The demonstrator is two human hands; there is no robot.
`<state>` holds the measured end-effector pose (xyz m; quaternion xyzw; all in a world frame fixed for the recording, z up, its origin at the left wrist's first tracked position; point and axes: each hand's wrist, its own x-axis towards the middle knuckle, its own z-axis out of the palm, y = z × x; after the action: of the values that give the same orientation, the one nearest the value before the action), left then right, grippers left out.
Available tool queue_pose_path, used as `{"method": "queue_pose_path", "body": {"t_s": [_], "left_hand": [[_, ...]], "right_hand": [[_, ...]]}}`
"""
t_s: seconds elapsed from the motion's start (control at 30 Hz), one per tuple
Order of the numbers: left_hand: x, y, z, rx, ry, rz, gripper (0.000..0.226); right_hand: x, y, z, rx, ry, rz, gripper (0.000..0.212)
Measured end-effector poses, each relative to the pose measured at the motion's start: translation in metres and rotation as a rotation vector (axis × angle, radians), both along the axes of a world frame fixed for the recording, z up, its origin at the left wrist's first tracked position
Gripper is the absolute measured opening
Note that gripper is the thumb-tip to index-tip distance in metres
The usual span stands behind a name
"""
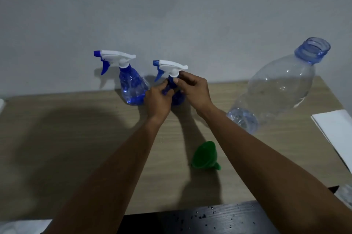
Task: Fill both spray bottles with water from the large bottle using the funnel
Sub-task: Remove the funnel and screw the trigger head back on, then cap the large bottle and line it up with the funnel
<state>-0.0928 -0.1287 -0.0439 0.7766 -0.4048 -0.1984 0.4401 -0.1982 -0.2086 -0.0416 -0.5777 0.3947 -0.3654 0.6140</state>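
Your left hand grips the body of the upright spray bottle at mid-frame; your right hand pinches its collar. The funnel lies tipped over below them on the surface, nearest your right forearm. The uncapped large bottle stands at frame right.

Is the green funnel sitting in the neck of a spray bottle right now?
No, the green funnel lies on its side directly on the wooden table.

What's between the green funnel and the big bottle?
The person's right forearm crosses between the funnel and the big bottle, above the table. The head view shows it.
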Motion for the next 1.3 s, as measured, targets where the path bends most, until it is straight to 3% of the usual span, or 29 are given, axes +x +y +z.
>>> {"method": "queue_pose_path", "body": {"t_s": [0.17, 0.37, 0.47, 0.57, 0.67, 0.8, 0.87, 1.03, 1.17, 1.3], "left_hand": [[-0.013, 0.022, 0.013, 0.055, 0.019, -0.031, 0.041], [-0.053, 0.089, 0.021, 0.133, 0.064, -0.034, 0.041], [-0.081, 0.106, 0.033, 0.134, 0.044, -0.111, 0.034], [-0.111, 0.101, 0.047, 0.082, 0.050, -0.186, 0.037], [-0.142, 0.082, 0.060, -0.023, 0.135, -0.256, 0.052], [-0.171, 0.058, 0.077, -0.085, 0.207, -0.266, 0.092], [-0.181, 0.050, 0.082, -0.110, 0.225, -0.235, 0.099], [-0.198, 0.043, 0.092, -0.183, 0.258, -0.175, 0.091], [-0.205, 0.038, 0.102, -0.229, 0.259, -0.142, 0.094], [-0.207, 0.029, 0.120, -0.264, 0.279, -0.146, 0.103]], "right_hand": [[-0.019, 0.020, 0.006, 0.000, 0.168, 0.027, 0.049], [-0.107, 0.095, 0.030, -0.211, 0.303, 0.181, 0.033], [-0.161, 0.124, 0.023, -0.302, 0.351, 0.065, 0.023], [-0.211, 0.130, 0.010, -0.337, 0.515, -0.112, 0.018], [-0.249, 0.115, -0.006, -0.267, 0.727, -0.130, 0.029], [-0.272, 0.097, -0.027, -0.253, 0.890, 0.062, 0.041], [-0.280, 0.092, -0.034, -0.265, 0.876, 0.104, 0.035], [-0.292, 0.074, -0.024, -0.294, 0.729, 0.058, 0.029], [-0.290, 0.040, 0.036, -0.287, 0.440, -0.055, 0.031], [-0.273, 0.006, 0.122, -0.280, 0.170, -0.028, 0.033]]}}
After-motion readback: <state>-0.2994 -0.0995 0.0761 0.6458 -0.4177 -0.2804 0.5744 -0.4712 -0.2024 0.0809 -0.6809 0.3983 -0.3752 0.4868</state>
